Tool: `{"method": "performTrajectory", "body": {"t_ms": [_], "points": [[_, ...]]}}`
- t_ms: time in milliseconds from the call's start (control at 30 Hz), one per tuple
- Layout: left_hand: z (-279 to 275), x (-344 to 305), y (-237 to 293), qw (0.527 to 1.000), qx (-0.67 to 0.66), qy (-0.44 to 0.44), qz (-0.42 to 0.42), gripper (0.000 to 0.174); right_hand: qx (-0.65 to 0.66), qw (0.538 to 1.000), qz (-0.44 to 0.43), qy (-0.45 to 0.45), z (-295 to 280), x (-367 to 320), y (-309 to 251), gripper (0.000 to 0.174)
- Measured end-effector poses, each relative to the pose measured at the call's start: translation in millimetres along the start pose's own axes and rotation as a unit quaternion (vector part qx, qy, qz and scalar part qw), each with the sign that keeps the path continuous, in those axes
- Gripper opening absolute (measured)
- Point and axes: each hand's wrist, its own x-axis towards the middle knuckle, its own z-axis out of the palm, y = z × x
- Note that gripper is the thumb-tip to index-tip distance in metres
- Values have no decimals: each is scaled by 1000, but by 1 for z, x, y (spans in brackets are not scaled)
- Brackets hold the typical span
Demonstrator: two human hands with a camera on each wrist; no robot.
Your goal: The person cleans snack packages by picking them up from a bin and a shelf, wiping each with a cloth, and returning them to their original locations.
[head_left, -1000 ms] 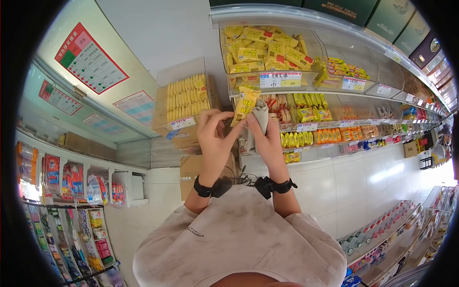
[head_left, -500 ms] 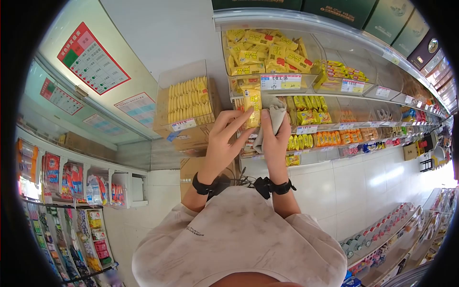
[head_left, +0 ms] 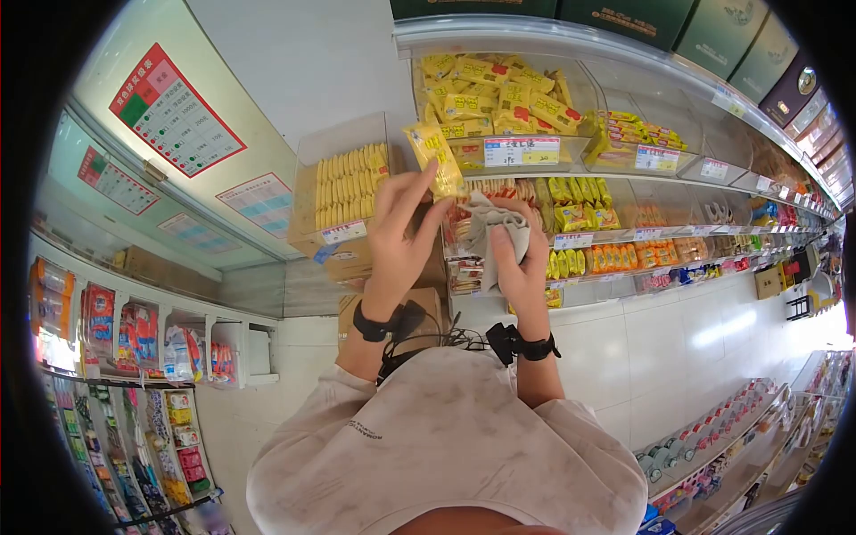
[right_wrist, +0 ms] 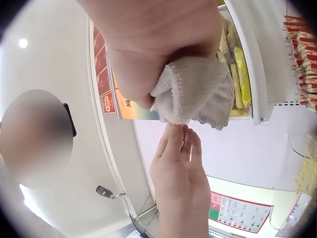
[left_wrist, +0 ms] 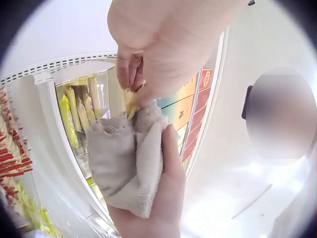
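My left hand (head_left: 400, 236) pinches a yellow wrapped snack (head_left: 434, 159) by its lower part in the head view, the packet leaning up and left. Close beside it on the right, my right hand (head_left: 519, 259) grips a folded grey cloth (head_left: 496, 225), thumb across its front. In the left wrist view the cloth (left_wrist: 124, 163) covers part of the right hand (left_wrist: 166, 198), and the packet is mostly hidden behind the left hand (left_wrist: 163, 59). The right wrist view shows the left fingertips close under the cloth (right_wrist: 195, 91); whether they touch it, I cannot tell.
A clear bin of yellow packets (head_left: 499, 94) sits on the upper shelf ahead, above rows of orange and green snacks (head_left: 611, 257). At the left stands a box of upright yellow packets (head_left: 349, 187). A cardboard box (head_left: 419, 312) is below the hands.
The left hand has moved left with the packet, which now tilts left and sits apart from the right hand. The cloth is bunched higher in the right hand, which has shifted slightly right.
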Motion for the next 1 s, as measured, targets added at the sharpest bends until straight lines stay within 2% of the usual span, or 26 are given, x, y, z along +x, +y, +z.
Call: {"method": "performTrajectory", "body": {"t_ms": [133, 233, 333, 433, 533, 633, 733, 933, 1000], "points": [[7, 22, -12, 994, 76, 31, 77, 49, 49, 995, 63, 54, -1, -5, 7, 25], [11, 46, -14, 977, 156, 23, 145, 44, 37, 996, 59, 46, -3, -4, 4, 27], [18, 68, -19, 966, 192, -2, 172, 36, 42, 996, 59, 50, -5, -5, 9, 27], [27, 82, -28, 959, 223, -11, 175, 28, 29, 997, 58, 51, -6, -5, 9, 27], [33, 84, -33, 961, 250, 19, 119, 24, 33, 995, 69, 57, -6, -7, 11, 26], [27, 80, -36, 960, 236, -69, 137, 22, 46, 995, 58, 60, -5, -6, 14, 25], [29, 77, -36, 943, 277, -133, 127, 25, 45, 993, 96, 57, -8, -7, 14, 23], [33, 83, -27, 951, 254, -134, 115, 37, 39, 991, 115, 54, 0, -6, 9, 21], [33, 78, -23, 963, 219, -87, 129, 37, 33, 993, 102, 55, 0, -8, 14, 21]]}}
